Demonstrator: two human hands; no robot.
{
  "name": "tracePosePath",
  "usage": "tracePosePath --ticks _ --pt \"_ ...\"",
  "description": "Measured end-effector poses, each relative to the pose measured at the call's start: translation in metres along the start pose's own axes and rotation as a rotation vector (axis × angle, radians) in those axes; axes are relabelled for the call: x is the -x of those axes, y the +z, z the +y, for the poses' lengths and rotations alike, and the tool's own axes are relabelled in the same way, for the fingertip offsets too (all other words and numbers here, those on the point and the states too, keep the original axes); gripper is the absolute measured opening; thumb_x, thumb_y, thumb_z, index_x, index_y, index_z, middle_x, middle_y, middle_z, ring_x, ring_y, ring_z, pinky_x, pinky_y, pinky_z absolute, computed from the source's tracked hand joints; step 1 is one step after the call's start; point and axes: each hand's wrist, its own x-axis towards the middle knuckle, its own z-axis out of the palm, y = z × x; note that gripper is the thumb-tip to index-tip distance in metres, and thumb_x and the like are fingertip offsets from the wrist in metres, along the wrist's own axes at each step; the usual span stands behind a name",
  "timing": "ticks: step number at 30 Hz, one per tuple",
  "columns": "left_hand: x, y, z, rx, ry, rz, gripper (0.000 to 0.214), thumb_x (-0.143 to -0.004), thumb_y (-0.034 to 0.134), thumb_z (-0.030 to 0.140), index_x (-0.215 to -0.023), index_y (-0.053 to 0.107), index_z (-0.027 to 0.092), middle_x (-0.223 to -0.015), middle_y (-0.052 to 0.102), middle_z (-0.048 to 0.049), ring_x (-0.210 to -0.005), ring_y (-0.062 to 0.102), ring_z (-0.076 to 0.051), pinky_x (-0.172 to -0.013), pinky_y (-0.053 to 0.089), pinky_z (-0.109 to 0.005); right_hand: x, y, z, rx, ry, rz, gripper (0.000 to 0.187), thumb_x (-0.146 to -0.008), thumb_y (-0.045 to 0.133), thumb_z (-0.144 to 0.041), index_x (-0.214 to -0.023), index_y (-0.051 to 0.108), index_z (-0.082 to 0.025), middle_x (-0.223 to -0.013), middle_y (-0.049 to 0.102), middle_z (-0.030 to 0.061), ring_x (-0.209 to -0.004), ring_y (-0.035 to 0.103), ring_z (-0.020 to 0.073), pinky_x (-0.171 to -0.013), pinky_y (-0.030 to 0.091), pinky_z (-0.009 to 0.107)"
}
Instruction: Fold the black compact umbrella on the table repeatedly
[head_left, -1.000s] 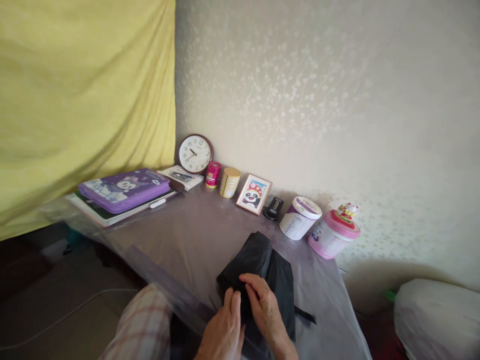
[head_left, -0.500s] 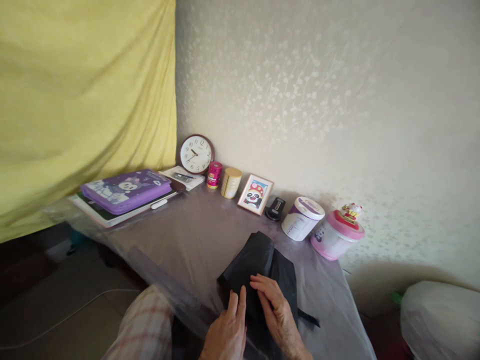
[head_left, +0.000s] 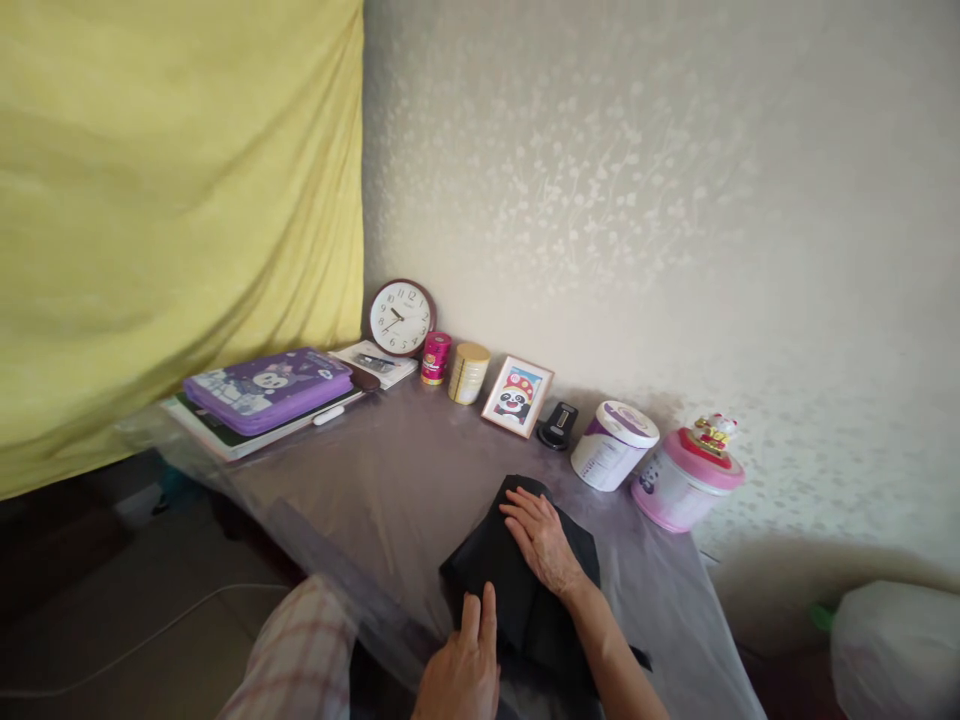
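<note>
**Hands.** Your right hand lies flat and open on the folded black fabric, palm down, fingers spread and pointing up and to the left. It is not closing on anything. Your left hand is open at the near side, fingers extended upward, with the fingertips at the fabric's left edge; no grasp shows.

**State of the piece.** The fabric lies in a folded, layered bundle, its top surface flat under your right palm. A black strap sticks out from under its right side, outside the fold. The near end runs out of view at the bottom of the frame, so the folds there cannot be checked.

**Orientation.** The long axis runs from you toward the wall, leaning slightly left at the far end. The far end narrows to a rounded tip, which points between the framed panda picture and the white-and-purple tub.

**Location.** The bundle sits at the near edge of the desk, which is covered in clear plastic sheeting. Along the wall stand a round wall clock, a red can, a gold-topped canister and a pink container. A purple panda case lies at the far left.
</note>
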Motion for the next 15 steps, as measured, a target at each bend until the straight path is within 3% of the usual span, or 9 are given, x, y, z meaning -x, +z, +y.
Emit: tracePosePath --ticks 4,8,11,15 --pt "-0.002 -0.003 -0.002 0.011 0.008 -0.025 0.068 -0.077 0.046 0.006 -0.142 0.028 0.015 -0.135 0.047 -0.0176 -0.081 0.069 -0.018 -0.067 0.054 -0.02 -0.018 0.007 0.023 0.059 0.052 0.048 0.031 -0.095 0.037 -0.029 -0.109 0.065 -0.024 -0.121 0.062 0.0051 -0.121 0.05 0.021 -0.103 0.034 0.046" --pt "-0.002 0.0 -0.003 0.043 0.024 -0.019 0.068 -0.077 0.043 0.005 -0.142 0.027 0.015 -0.135 0.047 -0.0179 -0.078 0.069 -0.018 -0.065 0.055 -0.021 -0.025 0.009 0.028 0.11 0.133 0.141 0.034 -0.095 0.035 -0.027 -0.116 0.061 -0.019 -0.126 0.058 0.0115 -0.123 0.047 0.0255 -0.103 0.031 0.05" --pt "-0.003 0.003 0.0 0.054 -0.004 -0.023 0.071 -0.074 0.044 0.003 -0.142 0.027 0.014 -0.136 0.045 -0.019 -0.08 0.069 -0.02 -0.067 0.055 -0.024 -0.018 0.009 0.01 0.121 0.13 0.169 0.035 -0.095 0.035 -0.027 -0.117 0.06 -0.016 -0.126 0.058 0.0126 -0.125 0.045 0.0254 -0.105 0.027 0.05" --pt "-0.006 0.005 0.003 0.046 -0.061 -0.03 0.067 -0.077 0.044 0.003 -0.141 0.03 0.017 -0.136 0.045 -0.018 -0.08 0.069 -0.018 -0.068 0.055 -0.024 0.001 0.002 -0.035 -0.046 0.012 -0.018 0.033 -0.096 0.036 -0.029 -0.106 0.066 -0.018 -0.112 0.067 0.0086 -0.116 0.054 0.0226 -0.104 0.032 0.046"
